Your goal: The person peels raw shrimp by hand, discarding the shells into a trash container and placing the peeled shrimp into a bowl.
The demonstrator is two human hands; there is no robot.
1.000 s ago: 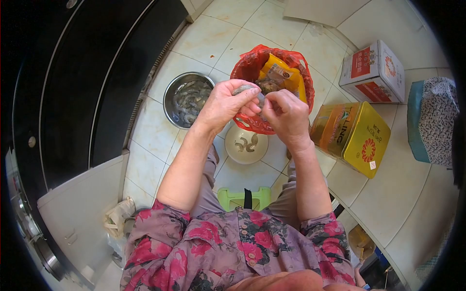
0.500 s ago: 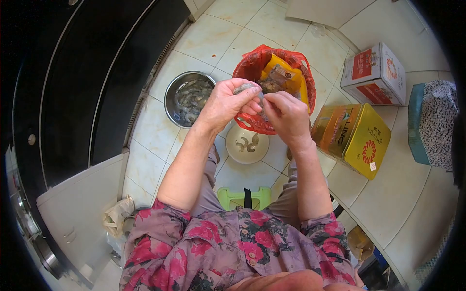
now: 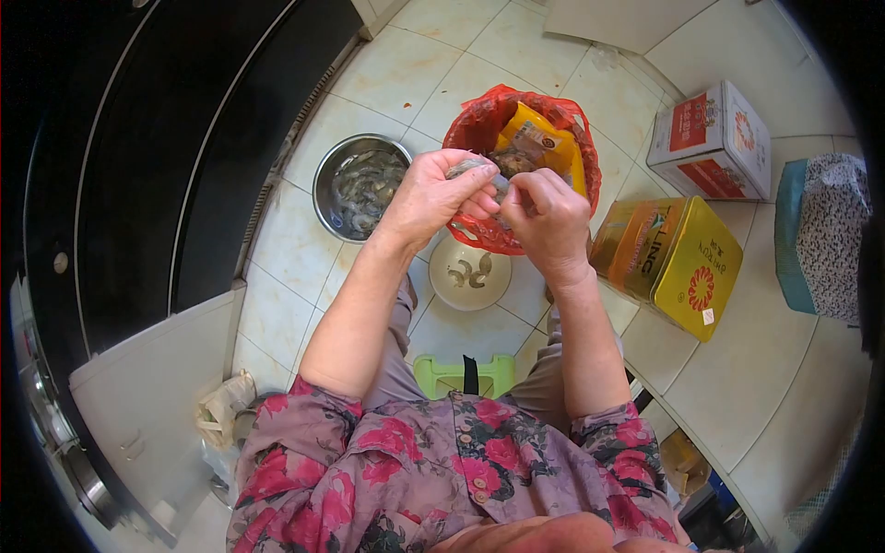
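Over the near edge of a red-lined bin, my left hand is closed around a grey shrimp. My right hand is pinched beside the shrimp's end, its thumb and forefinger together; what lies between them is too small to make out. A steel bowl of grey shrimp stands on the floor to the left. Below my hands, a white bowl holds several peeled-looking shrimp. Inside the bin lie a yellow packet and brownish scraps.
To the right stand a yellow tin, a white and red carton and a teal bag with a speckled side. A green stool is between my legs. Dark cabinet fronts line the left.
My right hand moved in against the shrimp, then drew back slightly to the right. My left hand has stayed almost in place, still holding the shrimp.
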